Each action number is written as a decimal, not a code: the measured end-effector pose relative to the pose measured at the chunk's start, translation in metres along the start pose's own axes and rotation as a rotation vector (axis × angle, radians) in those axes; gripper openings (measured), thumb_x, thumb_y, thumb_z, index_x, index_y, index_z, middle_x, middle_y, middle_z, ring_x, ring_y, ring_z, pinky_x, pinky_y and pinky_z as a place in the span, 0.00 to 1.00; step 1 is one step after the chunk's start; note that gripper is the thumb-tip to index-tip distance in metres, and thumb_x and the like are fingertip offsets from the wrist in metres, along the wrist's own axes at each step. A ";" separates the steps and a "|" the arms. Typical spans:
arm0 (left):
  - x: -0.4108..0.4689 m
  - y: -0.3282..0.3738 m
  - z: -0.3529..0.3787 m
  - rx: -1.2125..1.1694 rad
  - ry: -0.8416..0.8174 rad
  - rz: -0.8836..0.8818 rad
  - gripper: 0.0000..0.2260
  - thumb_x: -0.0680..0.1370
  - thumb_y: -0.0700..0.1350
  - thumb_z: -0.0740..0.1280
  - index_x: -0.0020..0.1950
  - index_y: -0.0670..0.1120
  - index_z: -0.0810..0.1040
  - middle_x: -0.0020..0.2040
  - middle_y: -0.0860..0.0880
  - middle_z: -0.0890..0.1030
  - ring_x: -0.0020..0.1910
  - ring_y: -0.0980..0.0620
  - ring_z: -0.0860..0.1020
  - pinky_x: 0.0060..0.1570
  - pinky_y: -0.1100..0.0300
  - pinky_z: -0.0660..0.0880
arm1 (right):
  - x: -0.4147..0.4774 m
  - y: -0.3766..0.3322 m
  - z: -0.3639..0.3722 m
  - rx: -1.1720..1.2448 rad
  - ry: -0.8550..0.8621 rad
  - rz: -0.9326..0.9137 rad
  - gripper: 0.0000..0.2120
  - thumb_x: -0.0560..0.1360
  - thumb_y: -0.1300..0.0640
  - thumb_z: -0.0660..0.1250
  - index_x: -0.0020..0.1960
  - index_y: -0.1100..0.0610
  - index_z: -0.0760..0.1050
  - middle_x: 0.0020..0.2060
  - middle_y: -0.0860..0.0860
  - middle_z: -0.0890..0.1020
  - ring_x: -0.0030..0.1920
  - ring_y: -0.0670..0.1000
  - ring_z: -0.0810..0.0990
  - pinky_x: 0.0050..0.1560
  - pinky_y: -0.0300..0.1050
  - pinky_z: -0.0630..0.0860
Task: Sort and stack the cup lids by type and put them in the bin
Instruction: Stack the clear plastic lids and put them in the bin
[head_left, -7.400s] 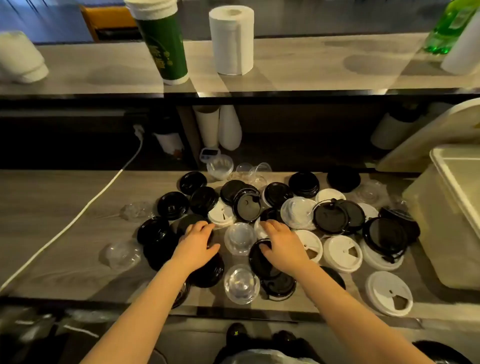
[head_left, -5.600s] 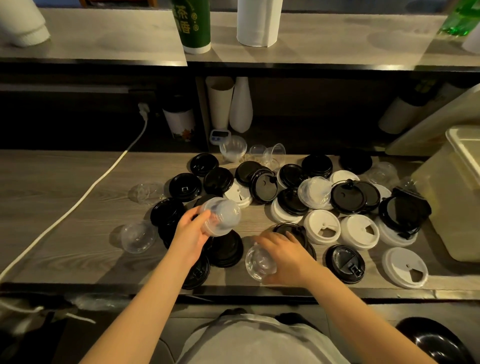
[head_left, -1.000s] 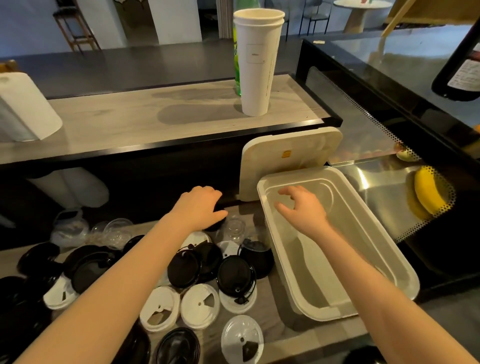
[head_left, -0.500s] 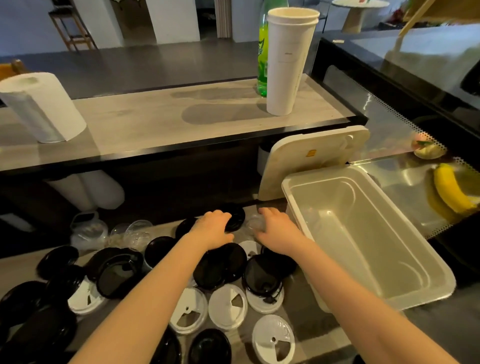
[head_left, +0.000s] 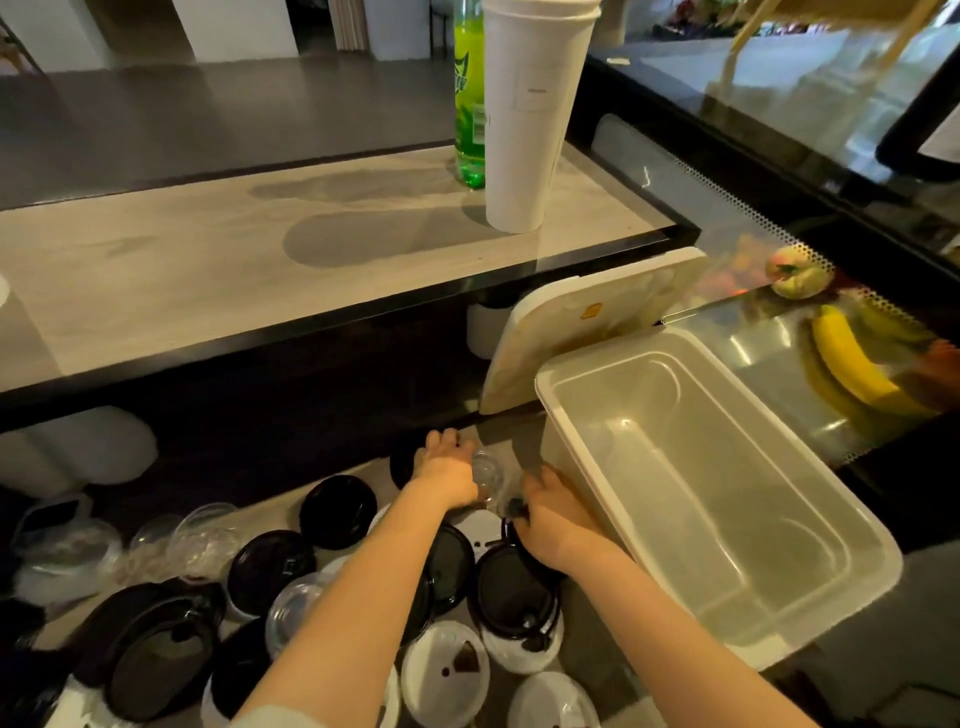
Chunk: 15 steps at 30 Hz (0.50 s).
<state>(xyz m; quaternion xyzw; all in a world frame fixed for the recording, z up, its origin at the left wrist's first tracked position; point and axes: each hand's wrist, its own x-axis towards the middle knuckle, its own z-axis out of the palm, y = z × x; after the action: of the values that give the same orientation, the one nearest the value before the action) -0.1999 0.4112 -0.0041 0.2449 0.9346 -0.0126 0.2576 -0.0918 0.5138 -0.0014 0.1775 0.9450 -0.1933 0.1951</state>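
Note:
Many cup lids lie on the lower counter: black lids, white lids and clear dome lids. The open white bin stands at the right with nothing in it. Both my hands are at the far end of the pile, right beside the bin's near corner. My left hand grips a clear dome lid. My right hand curls its fingers over another clear lid next to it, just above a black lid.
The bin's cover leans upright behind the bin. On the upper counter stand a stack of white cups and a green bottle. A display case with a banana lies to the right.
My right hand left the bin and came down to the lids by its corner. My left hand closed in from the left onto a clear lid. The view drew nearer.

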 end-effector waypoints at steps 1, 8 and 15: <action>0.004 0.002 0.001 0.011 -0.005 0.000 0.31 0.74 0.49 0.66 0.74 0.47 0.58 0.73 0.44 0.58 0.70 0.42 0.58 0.66 0.51 0.63 | 0.000 0.001 0.001 -0.012 0.001 -0.011 0.25 0.79 0.53 0.58 0.74 0.55 0.57 0.77 0.55 0.49 0.75 0.59 0.52 0.74 0.48 0.56; 0.007 -0.001 0.003 -0.108 0.042 -0.016 0.31 0.72 0.48 0.70 0.72 0.49 0.62 0.72 0.47 0.59 0.70 0.44 0.58 0.68 0.52 0.62 | 0.003 -0.001 0.005 0.159 0.003 0.008 0.19 0.78 0.55 0.61 0.67 0.55 0.62 0.68 0.56 0.65 0.67 0.58 0.67 0.65 0.49 0.68; -0.020 -0.012 -0.012 -0.328 0.299 0.055 0.30 0.69 0.52 0.71 0.68 0.47 0.67 0.68 0.47 0.65 0.66 0.46 0.62 0.62 0.56 0.64 | 0.007 -0.002 0.000 0.256 0.031 0.046 0.20 0.77 0.58 0.63 0.67 0.58 0.64 0.67 0.56 0.68 0.67 0.56 0.68 0.66 0.48 0.67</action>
<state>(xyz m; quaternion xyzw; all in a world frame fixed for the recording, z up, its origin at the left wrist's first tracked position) -0.1961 0.3937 0.0145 0.2244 0.9448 0.1832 0.1530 -0.0987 0.5135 -0.0036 0.2253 0.9113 -0.3051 0.1606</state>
